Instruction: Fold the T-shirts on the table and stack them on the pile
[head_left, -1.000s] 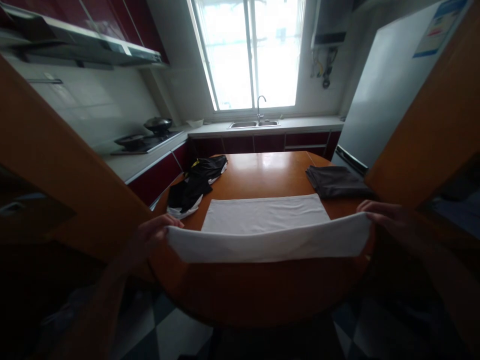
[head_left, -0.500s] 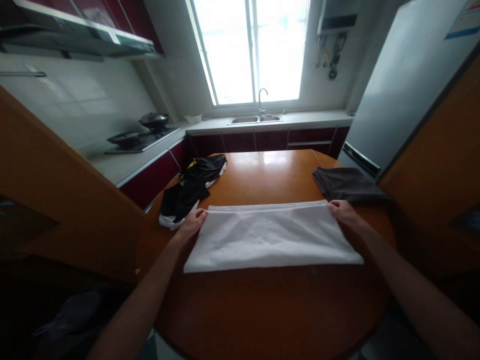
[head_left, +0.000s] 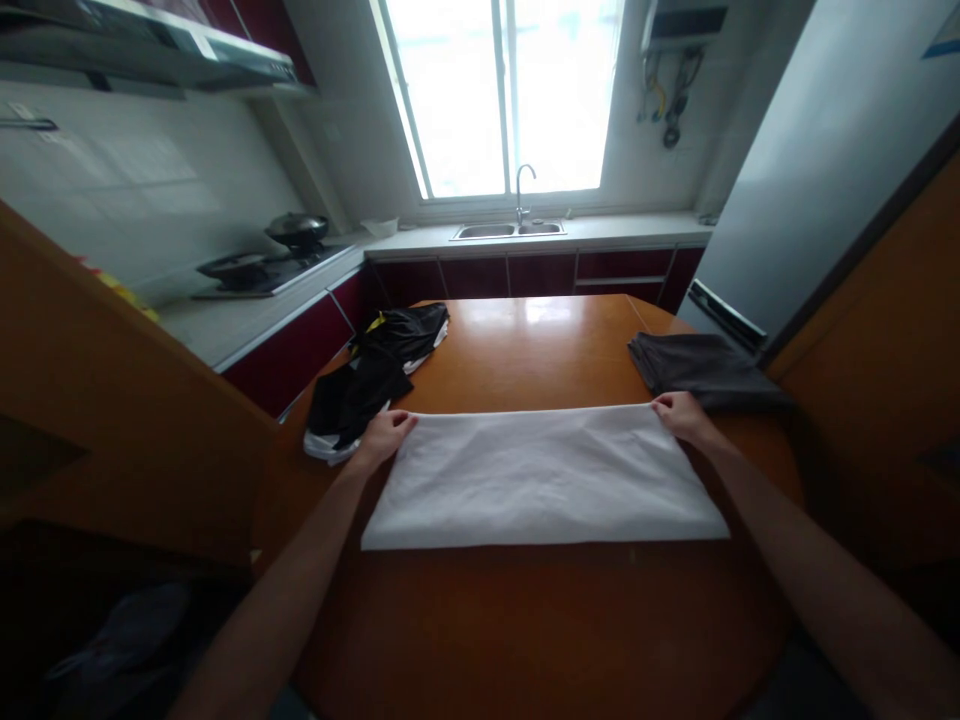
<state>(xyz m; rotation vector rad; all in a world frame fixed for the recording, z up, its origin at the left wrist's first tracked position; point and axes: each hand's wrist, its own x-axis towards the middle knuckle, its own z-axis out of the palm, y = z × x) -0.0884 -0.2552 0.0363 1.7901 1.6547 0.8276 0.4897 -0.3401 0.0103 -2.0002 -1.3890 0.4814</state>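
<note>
A white cloth (head_left: 540,480), folded into a wide strip, lies on the wooden table (head_left: 540,630). My left hand (head_left: 388,434) pinches its far left corner, fingers closed on the fabric. At the far right corner, my right hand (head_left: 682,415) grips the cloth the same way. The far edge runs straight and taut between both hands, while the near edge rests on the tabletop. Light creases cross the middle of the fabric. What kind of item the cloth is does not show.
Black garments with white and yellow parts (head_left: 375,375) lie heaped at the table's left. A folded dark grey cloth (head_left: 701,370) is at the right. Beyond stand a counter with a sink (head_left: 487,231), a stove (head_left: 274,275) and a fridge (head_left: 810,170).
The cloth's far edge, which showed two separate layers, now appears as one line. Both hands keep their hold, and the camera view has shifted slightly.
</note>
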